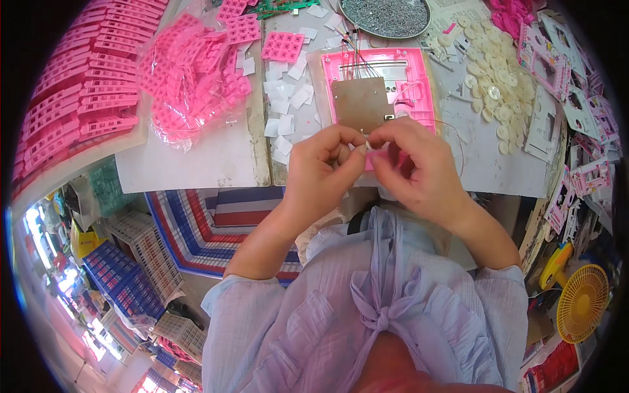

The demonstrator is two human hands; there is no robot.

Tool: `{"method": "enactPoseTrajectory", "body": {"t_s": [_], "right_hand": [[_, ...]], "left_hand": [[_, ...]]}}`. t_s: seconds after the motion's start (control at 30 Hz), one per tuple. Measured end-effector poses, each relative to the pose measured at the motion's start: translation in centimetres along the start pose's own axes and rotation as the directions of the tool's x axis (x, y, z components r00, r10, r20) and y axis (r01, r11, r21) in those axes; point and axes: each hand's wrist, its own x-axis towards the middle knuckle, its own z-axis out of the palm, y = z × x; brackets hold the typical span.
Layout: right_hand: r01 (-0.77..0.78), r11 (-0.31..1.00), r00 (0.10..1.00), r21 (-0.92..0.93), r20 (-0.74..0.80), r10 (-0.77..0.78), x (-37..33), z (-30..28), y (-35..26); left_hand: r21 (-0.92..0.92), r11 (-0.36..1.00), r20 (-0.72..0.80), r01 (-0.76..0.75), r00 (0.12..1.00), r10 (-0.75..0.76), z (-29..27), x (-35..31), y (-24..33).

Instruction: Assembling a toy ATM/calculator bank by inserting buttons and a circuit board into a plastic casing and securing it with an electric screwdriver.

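Observation:
Both hands meet at the near edge of a pink plastic casing (424, 82). My left hand (324, 160) is closed in a pinch, with thumb and forefinger together. Opposite it, my right hand (419, 164) is closed with its fingers bent inward. A tiny pale piece shows between the fingertips, too small to name. Just beyond them a brown flat board (359, 101) lies over the casing, with thin wires (354, 56) rising from its far side. Some pink plastic shows under the fingers.
A clear bag of pink keypad pieces (190, 85) lies left, beside stacked pink parts (78, 98). White paper squares (280, 98) are scattered near the casing. A dish of screws (386, 16) stands at the back; cream discs (501, 92) and printed panels (583, 111) lie right.

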Motion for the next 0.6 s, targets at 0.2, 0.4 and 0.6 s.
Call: {"method": "enactPoseTrajectory", "body": {"t_s": [0.2, 0.4, 0.6], "right_hand": [[-0.134, 0.938, 0.986, 0.32, -0.047, 0.157, -0.7, 1.0, 1.0], [0.14, 0.99, 0.979, -0.007, -0.148, -0.139, -0.9, 1.5, 1.6], [0.379, 0.882, 0.901, -0.278, -0.107, -0.421, -0.8, 1.8, 2.6]], "left_hand": [[0.266, 0.922, -0.048, -0.283, 0.951, 0.306, 1.2, -0.6, 0.1], [0.409, 0.904, -0.018, -0.128, 0.989, 0.149, -0.6, 0.5, 0.1], [-0.066, 0.943, 0.274, 0.326, 0.915, -0.297, -2.1, 2.3, 2.2]]}}
